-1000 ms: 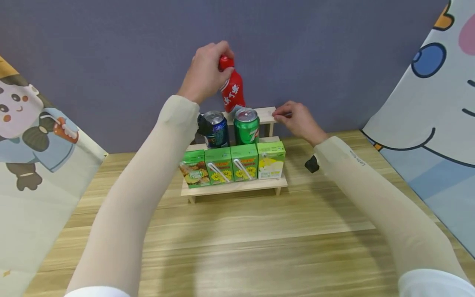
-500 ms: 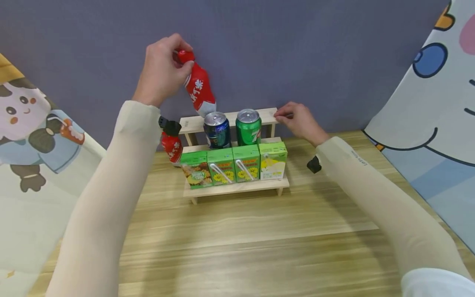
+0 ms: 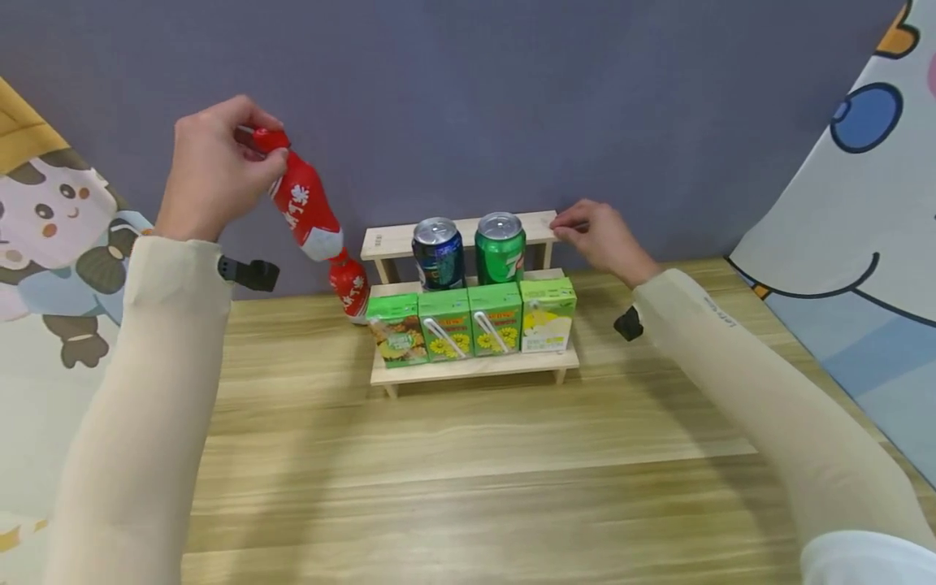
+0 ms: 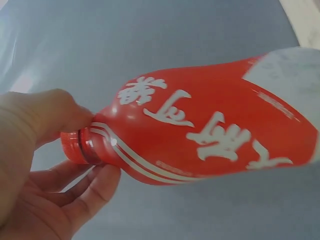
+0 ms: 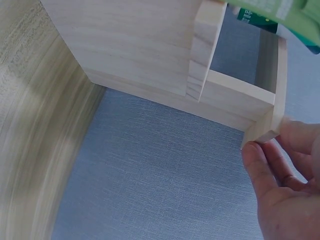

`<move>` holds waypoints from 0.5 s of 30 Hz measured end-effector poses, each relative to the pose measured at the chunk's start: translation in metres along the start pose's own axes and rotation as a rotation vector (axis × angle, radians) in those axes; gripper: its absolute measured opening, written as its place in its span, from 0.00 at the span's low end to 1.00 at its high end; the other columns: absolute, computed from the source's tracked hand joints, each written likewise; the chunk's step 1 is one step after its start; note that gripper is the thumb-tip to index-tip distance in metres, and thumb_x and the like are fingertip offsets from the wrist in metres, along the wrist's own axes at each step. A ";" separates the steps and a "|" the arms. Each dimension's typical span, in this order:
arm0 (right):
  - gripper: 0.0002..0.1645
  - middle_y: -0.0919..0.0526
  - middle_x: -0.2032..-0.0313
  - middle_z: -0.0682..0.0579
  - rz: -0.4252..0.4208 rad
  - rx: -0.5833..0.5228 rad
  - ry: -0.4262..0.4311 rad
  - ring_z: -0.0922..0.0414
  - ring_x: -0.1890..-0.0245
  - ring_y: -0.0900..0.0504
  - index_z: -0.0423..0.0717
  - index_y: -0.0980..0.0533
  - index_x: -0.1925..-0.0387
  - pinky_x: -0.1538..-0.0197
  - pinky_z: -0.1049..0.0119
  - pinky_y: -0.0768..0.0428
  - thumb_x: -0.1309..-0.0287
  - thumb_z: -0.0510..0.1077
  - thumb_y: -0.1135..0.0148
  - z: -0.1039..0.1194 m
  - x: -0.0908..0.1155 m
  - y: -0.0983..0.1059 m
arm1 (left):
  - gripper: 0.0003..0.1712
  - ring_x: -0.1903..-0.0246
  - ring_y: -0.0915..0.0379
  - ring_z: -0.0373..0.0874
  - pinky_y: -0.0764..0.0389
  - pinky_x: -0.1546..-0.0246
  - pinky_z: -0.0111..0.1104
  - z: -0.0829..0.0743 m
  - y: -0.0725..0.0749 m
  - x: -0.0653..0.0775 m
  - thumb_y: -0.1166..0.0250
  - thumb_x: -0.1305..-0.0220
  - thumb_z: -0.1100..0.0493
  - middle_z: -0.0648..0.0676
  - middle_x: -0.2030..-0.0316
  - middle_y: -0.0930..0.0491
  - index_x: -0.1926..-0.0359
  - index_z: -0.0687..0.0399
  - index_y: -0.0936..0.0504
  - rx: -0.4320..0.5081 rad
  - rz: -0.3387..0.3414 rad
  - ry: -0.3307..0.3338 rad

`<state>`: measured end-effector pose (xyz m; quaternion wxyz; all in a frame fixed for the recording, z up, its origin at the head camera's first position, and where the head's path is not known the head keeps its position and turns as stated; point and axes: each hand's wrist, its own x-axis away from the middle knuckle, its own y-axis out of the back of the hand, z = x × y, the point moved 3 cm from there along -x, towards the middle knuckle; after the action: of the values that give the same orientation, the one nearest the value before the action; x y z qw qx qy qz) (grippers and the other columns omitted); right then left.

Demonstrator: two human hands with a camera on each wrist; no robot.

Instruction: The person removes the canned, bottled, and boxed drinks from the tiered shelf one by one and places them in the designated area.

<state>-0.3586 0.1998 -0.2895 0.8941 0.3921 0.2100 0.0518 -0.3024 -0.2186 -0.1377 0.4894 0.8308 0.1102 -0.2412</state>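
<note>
My left hand [image 3: 223,166] pinches a red bottle [image 3: 305,203] by its neck, just below the red cap. The bottle hangs tilted in the air, left of a stepped wooden rack [image 3: 475,370]. In the left wrist view, white lettering shows on the bottle [image 4: 200,120], and thumb and fingers close around its neck. My right hand [image 3: 603,236] pinches the right end of the rack's top board [image 3: 395,240]. In the right wrist view, the fingertips meet the board's end [image 5: 265,132]. A dark blue can [image 3: 439,260] and a green can [image 3: 500,252] stand on the middle step.
Several green juice boxes [image 3: 446,329] stand in a row on the front step. A second red bottle [image 3: 349,284] stands at the rack's left side, partly behind the held one. The wooden table [image 3: 468,471] meets a grey-blue backdrop [image 3: 439,106]; printed cartoon panels flank both sides.
My left hand has carried the red bottle left, from behind the cans to beyond the rack's left end, uncovering the top board and the second bottle. My right hand stays on the rack.
</note>
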 end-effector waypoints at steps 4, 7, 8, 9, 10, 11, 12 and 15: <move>0.12 0.24 0.55 0.45 -0.014 0.001 -0.002 0.49 0.54 0.26 0.37 0.20 0.55 0.49 0.55 0.26 0.37 0.37 0.42 -0.001 0.001 0.003 | 0.21 0.57 0.28 0.49 0.22 0.56 0.44 0.026 0.002 0.009 0.42 0.36 0.52 0.57 0.51 0.24 0.44 0.54 0.24 -0.033 0.054 0.061; 0.12 0.24 0.55 0.45 -0.018 0.007 -0.008 0.49 0.54 0.26 0.37 0.20 0.55 0.49 0.55 0.26 0.37 0.37 0.42 -0.002 0.002 0.005 | 0.21 0.56 0.27 0.52 0.21 0.58 0.46 0.044 -0.003 0.015 0.41 0.36 0.53 0.60 0.51 0.24 0.45 0.56 0.25 -0.036 0.105 0.096; 0.12 0.24 0.55 0.45 -0.019 0.008 -0.010 0.49 0.54 0.26 0.37 0.20 0.55 0.49 0.55 0.26 0.37 0.37 0.42 -0.003 0.002 0.005 | 0.21 0.56 0.27 0.53 0.21 0.59 0.45 0.050 -0.006 0.017 0.41 0.36 0.54 0.60 0.51 0.24 0.45 0.56 0.25 -0.036 0.122 0.108; 0.12 0.24 0.55 0.45 -0.019 0.009 -0.011 0.49 0.54 0.26 0.37 0.20 0.55 0.49 0.55 0.26 0.37 0.37 0.42 -0.003 0.003 0.006 | 0.20 0.56 0.27 0.54 0.21 0.59 0.46 0.055 -0.009 0.019 0.41 0.36 0.55 0.61 0.52 0.24 0.45 0.57 0.25 -0.035 0.133 0.111; 0.12 0.24 0.55 0.45 -0.020 0.013 -0.010 0.49 0.55 0.26 0.37 0.20 0.55 0.49 0.55 0.26 0.37 0.37 0.42 -0.003 0.003 0.006 | 0.20 0.56 0.26 0.55 0.21 0.59 0.47 0.060 -0.013 0.021 0.41 0.36 0.55 0.62 0.52 0.23 0.45 0.58 0.25 -0.032 0.141 0.114; 0.12 0.24 0.55 0.45 -0.021 0.016 -0.010 0.49 0.55 0.26 0.36 0.20 0.55 0.49 0.55 0.26 0.37 0.37 0.42 -0.003 0.004 0.007 | 0.20 0.56 0.26 0.55 0.21 0.59 0.48 0.064 -0.017 0.022 0.41 0.36 0.56 0.63 0.53 0.24 0.45 0.59 0.25 -0.026 0.151 0.121; 0.12 0.24 0.55 0.45 -0.021 0.015 -0.012 0.49 0.55 0.26 0.37 0.20 0.55 0.49 0.55 0.26 0.37 0.38 0.43 -0.004 0.004 0.008 | 0.19 0.56 0.27 0.56 0.22 0.58 0.49 0.069 -0.021 0.023 0.41 0.36 0.57 0.64 0.52 0.24 0.45 0.59 0.25 -0.024 0.160 0.127; 0.12 0.24 0.56 0.45 -0.024 0.018 -0.012 0.49 0.55 0.26 0.37 0.20 0.55 0.49 0.55 0.25 0.37 0.38 0.43 -0.004 0.005 0.010 | 0.18 0.57 0.27 0.58 0.23 0.58 0.52 0.080 -0.036 0.025 0.41 0.36 0.59 0.65 0.53 0.24 0.46 0.61 0.26 -0.019 0.184 0.130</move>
<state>-0.3546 0.2102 -0.2866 0.8923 0.3981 0.2096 0.0369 -0.3192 -0.2717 -0.2100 0.5093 0.8465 0.0673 -0.1398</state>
